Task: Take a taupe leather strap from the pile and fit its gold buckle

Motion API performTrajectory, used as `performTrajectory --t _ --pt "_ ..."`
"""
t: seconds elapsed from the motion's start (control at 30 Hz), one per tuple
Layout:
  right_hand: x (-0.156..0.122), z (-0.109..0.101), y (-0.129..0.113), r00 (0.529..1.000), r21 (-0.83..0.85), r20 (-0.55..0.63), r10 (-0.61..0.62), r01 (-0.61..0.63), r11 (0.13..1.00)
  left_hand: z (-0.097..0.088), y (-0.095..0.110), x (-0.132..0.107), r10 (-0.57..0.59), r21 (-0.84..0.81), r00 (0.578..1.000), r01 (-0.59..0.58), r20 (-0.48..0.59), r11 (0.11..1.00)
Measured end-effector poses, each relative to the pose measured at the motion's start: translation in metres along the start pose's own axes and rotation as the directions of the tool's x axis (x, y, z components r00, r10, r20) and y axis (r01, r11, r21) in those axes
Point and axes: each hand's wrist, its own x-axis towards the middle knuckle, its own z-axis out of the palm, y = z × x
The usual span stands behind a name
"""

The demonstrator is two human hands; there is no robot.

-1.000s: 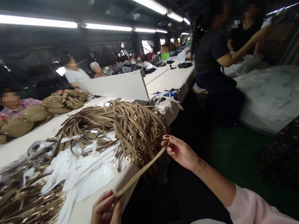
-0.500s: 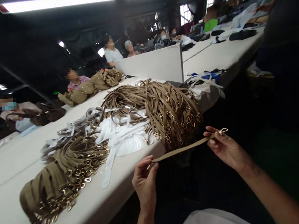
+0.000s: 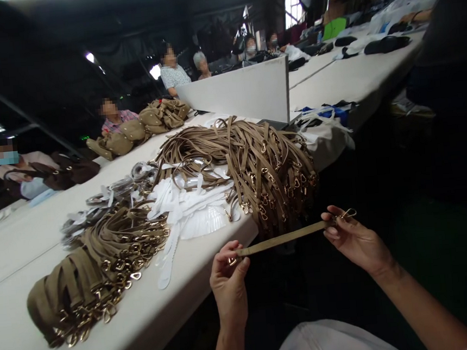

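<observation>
A short khaki strap with gold metal hardware at its ends is stretched between my two hands, just off the table's front edge. My left hand pinches one end between thumb and fingers. At the other end my right hand grips the strap close to a gold clip that sticks out past the fingers. Behind the strap, a large heap of brown straps with gold clips hangs over the table edge. To the left lies a row of folded khaki straps, their gold clips facing the edge.
White plastic strips and grey wrapped coils lie between the strap piles on the white table. A white upright panel stands behind the heap. Khaki bags lie farther back, and several people sit or stand beyond the table.
The camera view has tilted slightly downward. Both hands still hold the strap taut, and its flat face now turns more toward me. The piles have not changed.
</observation>
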Motion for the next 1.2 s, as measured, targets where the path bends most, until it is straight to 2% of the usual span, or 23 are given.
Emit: performTrajectory --t 0.1,0.2,0.27,0.3,0.37,0.4,0.43,0.5,0.6,0.7,0.8,0.93,1.0,1.03,1.1,1.2 --pt "0.002 -0.005 0.006 0.998 -0.157 0.051 0.028 -0.02 0.987 0.003 0.003 -0.002 -0.016 -0.077 1.0 0.016 0.005 0.997" --pt "0.007 -0.014 0.025 0.992 -0.383 0.051 0.118 -0.09 0.919 0.005 0.007 -0.006 -0.008 -0.069 0.999 0.011 0.037 0.998" --pt "0.01 -0.019 0.042 0.986 -0.575 -0.007 0.168 -0.142 0.805 0.005 0.011 -0.009 0.002 -0.022 0.998 -0.001 0.069 1.0" --pt "0.011 -0.02 0.051 0.987 -0.671 -0.051 0.15 -0.145 0.727 0.005 0.013 -0.01 0.009 0.013 0.997 -0.01 0.081 1.0" --pt "0.007 -0.014 0.064 0.997 -0.818 -0.07 0.033 -0.076 0.57 0.006 0.017 -0.013 0.017 0.105 0.996 -0.027 0.093 0.994" --pt "0.004 -0.008 0.068 0.999 -0.854 -0.028 -0.022 -0.012 0.52 0.007 0.02 -0.014 0.016 0.154 0.995 -0.031 0.098 0.988" --pt "-0.002 0.002 0.07 0.998 -0.861 0.039 -0.051 0.059 0.505 0.009 0.022 -0.015 0.009 0.203 0.995 -0.03 0.104 0.979" --pt "-0.015 0.028 0.068 0.982 -0.806 0.187 -0.023 0.166 0.569 0.013 0.025 -0.017 -0.032 0.289 0.993 -0.003 0.118 0.957" --pt "-0.032 0.072 0.057 0.938 -0.683 0.346 0.02 0.237 0.691 0.021 0.029 -0.019 -0.129 0.366 0.978 0.062 0.162 0.929" --pt "-0.038 0.102 0.046 0.888 -0.629 0.459 0.019 0.31 0.713 0.026 0.032 -0.021 -0.197 0.432 0.948 0.073 0.25 0.899" --pt "-0.032 0.11 0.045 0.881 -0.647 0.47 0.058 0.299 0.701 0.023 0.034 -0.023 -0.219 0.505 0.912 0.015 0.347 0.863" --pt "-0.027 0.102 0.059 0.893 -0.666 0.414 0.175 0.166 0.727 0.014 0.029 -0.025 -0.221 0.54 0.879 -0.048 0.422 0.84" --pt "-0.031 0.097 0.067 0.896 -0.656 0.406 0.182 0.146 0.741 0.01 0.022 -0.026 -0.213 0.528 0.873 -0.06 0.44 0.847" --pt "-0.033 0.095 0.07 0.9 -0.665 0.405 0.164 0.166 0.728 0.008 0.017 -0.027 -0.204 0.522 0.87 -0.07 0.448 0.85" --pt "-0.032 0.095 0.069 0.891 -0.722 0.432 0.138 0.249 0.646 0.003 0.005 -0.029 -0.182 0.532 0.883 -0.086 0.432 0.842" --pt "-0.008 0.105 0.044 0.852 -0.78 0.522 0.048 0.454 0.43 -0.005 -0.009 -0.034 -0.165 0.619 0.953 -0.028 0.253 0.785"
